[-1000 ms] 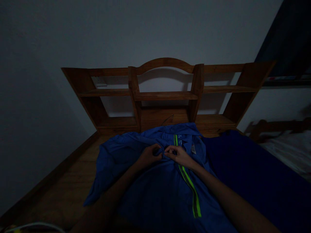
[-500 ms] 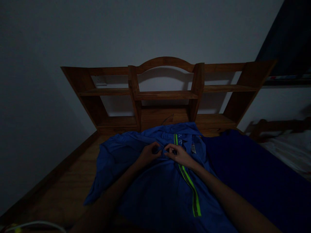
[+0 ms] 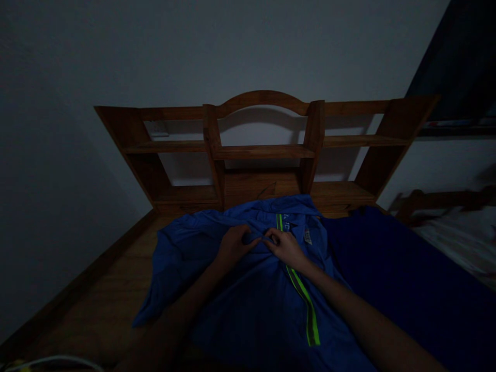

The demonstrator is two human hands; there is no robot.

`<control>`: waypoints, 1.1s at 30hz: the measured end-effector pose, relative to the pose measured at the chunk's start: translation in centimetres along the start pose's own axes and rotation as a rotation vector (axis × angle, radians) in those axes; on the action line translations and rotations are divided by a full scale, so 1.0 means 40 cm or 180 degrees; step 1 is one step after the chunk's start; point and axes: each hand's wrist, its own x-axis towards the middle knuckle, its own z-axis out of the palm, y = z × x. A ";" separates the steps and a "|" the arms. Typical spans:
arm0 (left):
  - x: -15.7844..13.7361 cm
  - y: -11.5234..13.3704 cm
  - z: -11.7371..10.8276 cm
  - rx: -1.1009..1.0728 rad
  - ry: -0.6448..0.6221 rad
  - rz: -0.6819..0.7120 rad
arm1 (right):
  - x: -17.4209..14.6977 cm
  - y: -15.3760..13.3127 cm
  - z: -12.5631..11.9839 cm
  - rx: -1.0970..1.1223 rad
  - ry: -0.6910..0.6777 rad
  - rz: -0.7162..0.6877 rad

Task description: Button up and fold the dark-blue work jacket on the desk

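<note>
A blue jacket (image 3: 240, 299) lies spread out, with a yellow-green and grey reflective stripe (image 3: 304, 299) down its right part. White lettering and a small label show near its upper right. My left hand (image 3: 234, 248) is at the jacket's upper middle, thumb and fingers curved into a pinch on its cloth. Facing it, my right hand (image 3: 287, 250) pinches the cloth beside the stripe, its thumb tip almost meeting the left thumb. Any small part between the fingertips is too dark to make out.
Behind the jacket stands a wooden shelf unit (image 3: 264, 152) against the wall. A dark blue cloth (image 3: 399, 274) lies to the right. The wooden surface (image 3: 108, 289) shows at left, with a pale cable (image 3: 58, 357) at the lower left corner.
My left hand has turned slightly, and its thumb now reaches further right along the cloth. The right hand has shifted a little, its fingers curled closer. The jacket stays in place.
</note>
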 end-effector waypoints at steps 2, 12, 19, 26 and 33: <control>0.004 0.012 -0.012 0.0132 0.0168 0.0047 | 0.002 -0.002 -0.016 -0.0305 0.0227 0.0139; -0.004 0.031 -0.010 -0.0657 0.0120 0.0029 | 0.030 0.070 -0.098 -0.0772 0.0869 0.0546; -0.007 0.022 0.002 -0.1457 -0.0006 -0.0534 | 0.015 0.005 -0.059 -0.0510 0.0425 -0.0728; -0.007 0.058 -0.012 -0.1597 0.0025 -0.0505 | -0.007 -0.016 -0.045 -0.0291 -0.0263 -0.0853; -0.008 0.036 0.005 -0.2195 -0.0510 -0.0541 | 0.015 0.031 -0.002 0.0698 0.0040 -0.0045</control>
